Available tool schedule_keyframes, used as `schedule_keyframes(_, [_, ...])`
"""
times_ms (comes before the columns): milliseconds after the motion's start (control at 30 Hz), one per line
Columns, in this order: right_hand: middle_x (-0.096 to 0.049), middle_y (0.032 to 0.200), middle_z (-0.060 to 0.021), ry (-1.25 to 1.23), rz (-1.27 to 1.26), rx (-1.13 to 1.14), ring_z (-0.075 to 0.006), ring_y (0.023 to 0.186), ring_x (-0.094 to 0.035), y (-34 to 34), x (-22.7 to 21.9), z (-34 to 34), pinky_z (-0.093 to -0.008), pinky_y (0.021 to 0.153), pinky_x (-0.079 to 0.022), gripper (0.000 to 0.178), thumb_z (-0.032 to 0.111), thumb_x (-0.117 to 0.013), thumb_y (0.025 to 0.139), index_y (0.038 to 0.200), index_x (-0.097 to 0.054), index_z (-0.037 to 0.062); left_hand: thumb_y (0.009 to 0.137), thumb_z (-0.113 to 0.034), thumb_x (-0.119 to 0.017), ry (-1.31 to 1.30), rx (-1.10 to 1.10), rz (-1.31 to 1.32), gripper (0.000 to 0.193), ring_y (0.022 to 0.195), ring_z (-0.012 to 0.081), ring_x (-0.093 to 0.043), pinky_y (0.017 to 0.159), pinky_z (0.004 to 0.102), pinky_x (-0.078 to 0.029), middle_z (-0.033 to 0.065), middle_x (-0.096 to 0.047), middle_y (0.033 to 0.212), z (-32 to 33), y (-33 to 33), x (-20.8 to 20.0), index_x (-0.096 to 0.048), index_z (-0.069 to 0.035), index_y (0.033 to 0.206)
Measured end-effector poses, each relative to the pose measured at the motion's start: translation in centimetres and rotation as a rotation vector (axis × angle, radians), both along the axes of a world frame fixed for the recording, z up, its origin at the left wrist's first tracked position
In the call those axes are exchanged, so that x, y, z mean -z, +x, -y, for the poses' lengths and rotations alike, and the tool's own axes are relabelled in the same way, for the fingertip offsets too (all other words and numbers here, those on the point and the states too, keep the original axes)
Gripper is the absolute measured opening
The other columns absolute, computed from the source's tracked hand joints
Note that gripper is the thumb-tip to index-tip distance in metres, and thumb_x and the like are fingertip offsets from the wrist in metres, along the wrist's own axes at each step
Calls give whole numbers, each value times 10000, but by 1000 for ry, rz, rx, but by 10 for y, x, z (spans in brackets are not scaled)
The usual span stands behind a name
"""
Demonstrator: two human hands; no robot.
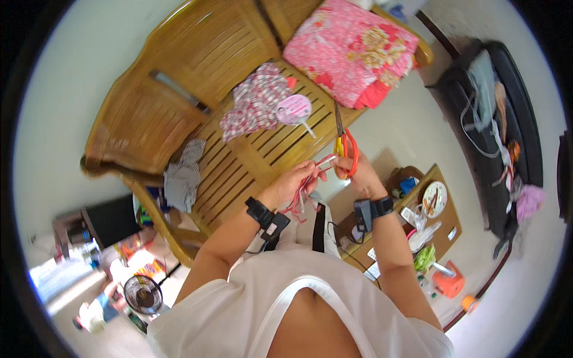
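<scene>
In front of my body, my left hand [300, 180] is closed on a bundle of thin red and white strips [295, 207], whose ends dangle toward my lap. One strip stretches across to my right hand [362, 177]. That hand has a pair of scissors [344, 146] with orange and yellow handles, dark blades pointing up and away. Its fingers also seem to pinch the strip's end, though the exact grip is small to see. A wristband with a dark box sits on each wrist.
A slatted wooden bench [250, 155] lies ahead, bearing a checked cloth [256, 98], a pink hand fan [294, 110], a striped cloth [184, 176] and pink floral bedding [349, 51]. At right stand a cluttered low table [452, 235] and a black sofa [519, 107]. A fan [143, 295] is lower left.
</scene>
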State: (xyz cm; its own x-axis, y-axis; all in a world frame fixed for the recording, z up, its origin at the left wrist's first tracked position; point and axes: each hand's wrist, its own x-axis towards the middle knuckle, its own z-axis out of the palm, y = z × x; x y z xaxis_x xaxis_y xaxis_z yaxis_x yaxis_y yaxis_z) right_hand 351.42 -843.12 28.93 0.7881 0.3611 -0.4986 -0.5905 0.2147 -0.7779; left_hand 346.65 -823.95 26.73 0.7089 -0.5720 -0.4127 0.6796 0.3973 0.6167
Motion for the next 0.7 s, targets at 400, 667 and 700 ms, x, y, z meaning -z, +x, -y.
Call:
schedule_keyframes(400, [-482, 659, -20, 26, 357, -714, -98, 433, -443, -23, -108, -192, -208, 391, -351, 475, 50, -581, 725, 1160, -391, 51, 912, -296, -389, 436, -405, 390, 258, 556, 41, -381, 502, 159, -314, -13, -497, 749, -148, -125, -79, -487, -92, 789])
schedule_keyframes(667, [-468, 665, -18, 85, 435, -981, -83, 414, -418, -177, -136, -321, -196, 353, -308, 615, 77, -567, 717, 1276, -313, 62, 899, -367, -403, 304, -642, 342, 285, 552, 27, -342, 485, 161, -292, -16, -512, 742, -232, -329, -92, -491, -104, 835])
schedule_keyframes(700, [-473, 685, -19, 30, 435, -1049, -80, 419, -419, -192, -136, -336, -191, 363, -313, 641, 90, -574, 707, 1287, -302, 69, 903, -347, -405, 373, -671, 307, 272, 551, 29, -347, 485, 165, -295, -11, -510, 742, -243, -355, -98, -488, -97, 835])
